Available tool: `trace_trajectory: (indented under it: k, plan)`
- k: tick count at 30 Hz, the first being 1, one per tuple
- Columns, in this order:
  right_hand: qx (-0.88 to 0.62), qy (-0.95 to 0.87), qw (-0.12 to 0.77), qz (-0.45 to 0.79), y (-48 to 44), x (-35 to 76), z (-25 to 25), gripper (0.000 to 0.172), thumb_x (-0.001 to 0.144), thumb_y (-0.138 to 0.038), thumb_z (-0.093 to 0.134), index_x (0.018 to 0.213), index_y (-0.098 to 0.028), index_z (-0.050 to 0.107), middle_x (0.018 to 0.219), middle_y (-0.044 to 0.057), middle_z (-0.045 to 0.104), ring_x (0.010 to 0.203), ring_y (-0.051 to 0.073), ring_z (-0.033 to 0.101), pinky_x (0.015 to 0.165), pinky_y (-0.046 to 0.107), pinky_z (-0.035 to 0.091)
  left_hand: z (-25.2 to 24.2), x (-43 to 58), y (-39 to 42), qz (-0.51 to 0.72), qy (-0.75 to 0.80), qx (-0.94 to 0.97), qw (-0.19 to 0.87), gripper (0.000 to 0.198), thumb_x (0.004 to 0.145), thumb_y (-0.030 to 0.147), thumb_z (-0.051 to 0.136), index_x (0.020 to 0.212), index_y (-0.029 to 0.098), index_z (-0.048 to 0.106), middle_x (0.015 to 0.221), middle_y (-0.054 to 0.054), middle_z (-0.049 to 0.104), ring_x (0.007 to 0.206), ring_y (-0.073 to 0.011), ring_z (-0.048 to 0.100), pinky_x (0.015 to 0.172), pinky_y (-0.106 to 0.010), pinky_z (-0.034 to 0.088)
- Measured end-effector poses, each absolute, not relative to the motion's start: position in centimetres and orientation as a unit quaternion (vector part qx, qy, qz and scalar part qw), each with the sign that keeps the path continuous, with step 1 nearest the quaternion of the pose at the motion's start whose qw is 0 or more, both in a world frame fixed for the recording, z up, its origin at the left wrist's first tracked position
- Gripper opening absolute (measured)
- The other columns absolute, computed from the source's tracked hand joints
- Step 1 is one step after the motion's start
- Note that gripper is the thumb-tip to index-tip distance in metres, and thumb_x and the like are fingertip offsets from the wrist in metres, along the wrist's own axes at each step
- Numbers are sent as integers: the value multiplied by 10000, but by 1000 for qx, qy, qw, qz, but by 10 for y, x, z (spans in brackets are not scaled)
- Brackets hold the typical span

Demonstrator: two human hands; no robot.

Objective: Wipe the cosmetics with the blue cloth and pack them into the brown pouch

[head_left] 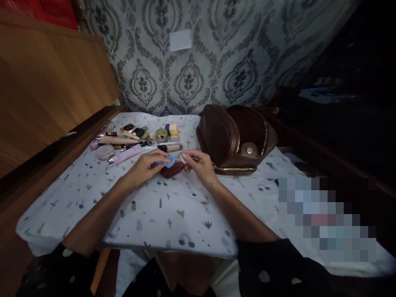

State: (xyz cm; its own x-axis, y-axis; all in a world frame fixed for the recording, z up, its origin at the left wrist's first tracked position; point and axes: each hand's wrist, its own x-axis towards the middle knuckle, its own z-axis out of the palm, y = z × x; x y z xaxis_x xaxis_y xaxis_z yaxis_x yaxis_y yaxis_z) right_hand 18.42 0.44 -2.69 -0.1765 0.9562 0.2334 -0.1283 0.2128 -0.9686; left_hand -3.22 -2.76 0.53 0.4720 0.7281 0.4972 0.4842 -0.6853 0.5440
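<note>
My left hand (148, 165) is closed on a small, soft-looking light-blue piece (168, 161), perhaps cloth. Opposite it, my right hand (199, 163) pinches a small whitish piece (182, 158) whose kind I cannot make out. Below and between the fingers lies a rounded dark reddish-brown object (171, 170), partly covered by both hands. Just behind them is a tube of beige makeup with a black cap (170, 147). A lilac squeeze tube (126, 154) and a round compact (105, 152) lie left of my left hand.
A brown leather toiletry bag (218, 132) stands unzipped at the right rear. Towards the back left are several cosmetics, among them a gold-lidded jar (161, 134) and a long beige tube (119, 140). A patterned white cloth (167, 222) covers the table; a wooden panel (55, 82) rises at left.
</note>
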Motion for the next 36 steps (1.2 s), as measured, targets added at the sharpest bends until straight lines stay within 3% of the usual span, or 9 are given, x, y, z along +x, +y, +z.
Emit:
trace_trajectory:
  k: [9, 14, 19, 26, 36]
  plan:
    - [-348, -563, 478, 578, -3, 193, -11, 496, 645, -484, 793, 988, -140, 692, 647, 8, 639, 572, 137, 592, 577, 292, 518, 7, -40, -24, 352, 421, 818, 170, 266, 802, 105, 503, 956, 182, 706, 980, -45, 683, 933, -188, 643, 848, -309, 499]
    - [-327, -593, 487, 552, -5, 189, -12, 483, 622, -528, 810, 903, -162, 666, 677, -3, 626, 532, 113, 556, 513, 267, 487, 8, -27, -30, 403, 360, 833, 116, 307, 867, 107, 513, 1089, 203, 701, 1107, -72, 659, 1059, -186, 614, 940, -327, 477]
    - [-321, -603, 500, 533, -3, 187, -17, 451, 648, -550, 789, 797, -172, 592, 612, -25, 582, 528, 104, 531, 490, 241, 463, 4, -30, -28, 373, 348, 857, 72, 295, 875, 83, 504, 1038, 209, 717, 1120, -71, 650, 1003, -165, 634, 878, -293, 506]
    - [-332, -614, 513, 499, 1, 187, -23, 463, 679, -565, 754, 882, -161, 656, 628, -32, 558, 479, 90, 509, 460, 238, 439, -4, -23, -28, 379, 360, 852, 24, 292, 907, 102, 502, 1095, 206, 700, 1096, -81, 650, 1007, -174, 626, 874, -307, 510]
    - [-370, -584, 532, 490, 6, 185, -29, 432, 648, -563, 750, 779, -163, 649, 599, -13, 586, 474, 110, 514, 443, 245, 434, -4, -21, -29, 350, 348, 866, 79, 320, 877, 81, 482, 1054, 221, 709, 1103, -67, 654, 1006, -171, 628, 892, -306, 495]
